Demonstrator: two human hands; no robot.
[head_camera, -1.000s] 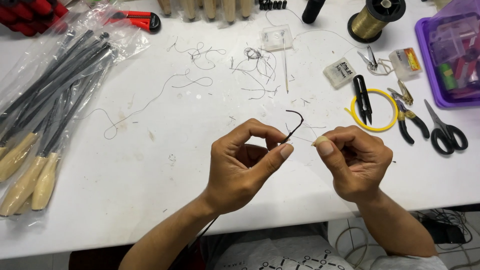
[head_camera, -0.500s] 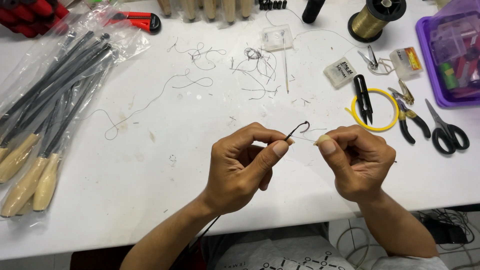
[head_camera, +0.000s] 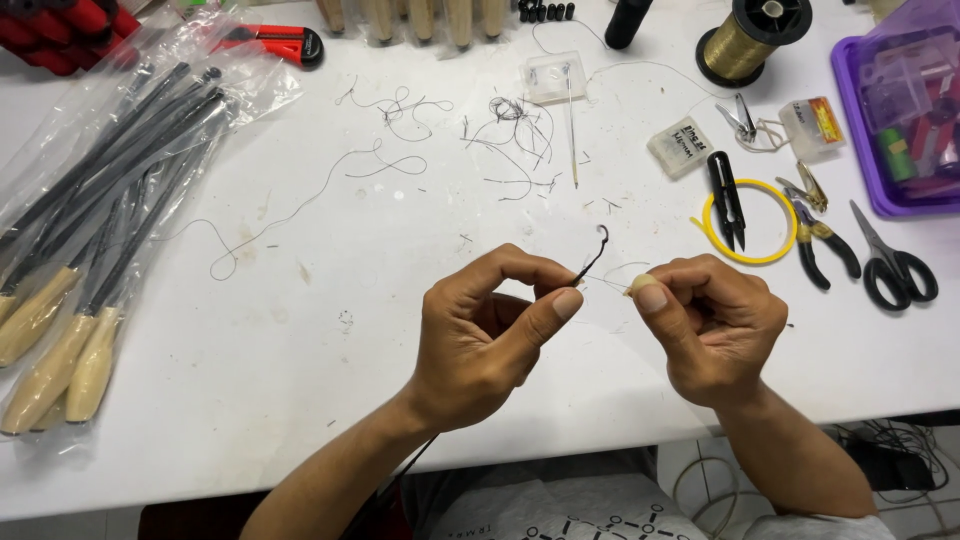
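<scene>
My left hand (head_camera: 490, 335) pinches a thin black rod whose curled tip (head_camera: 598, 245) sticks up between my hands; the rod's shaft runs down under my wrist. My right hand (head_camera: 710, 325) is closed just to the right of it, thumb and forefinger pinched on a very fine pale thread (head_camera: 612, 285) that leads to the rod tip. Both hands hover over the white table (head_camera: 300, 330) near its front edge, a few centimetres apart.
A bag of black rods with wooden handles (head_camera: 90, 250) lies at the left. Loose thread scraps (head_camera: 510, 130) lie in the middle. At the right are black snips (head_camera: 725, 195) on a yellow ring, pliers (head_camera: 820, 235), scissors (head_camera: 890, 265), a gold thread spool (head_camera: 745, 40) and a purple tray (head_camera: 900, 110).
The rod's curled tip has swung from leaning right to standing more upright, and my hands have stayed nearly in place, the right one drawing the thread taut.
</scene>
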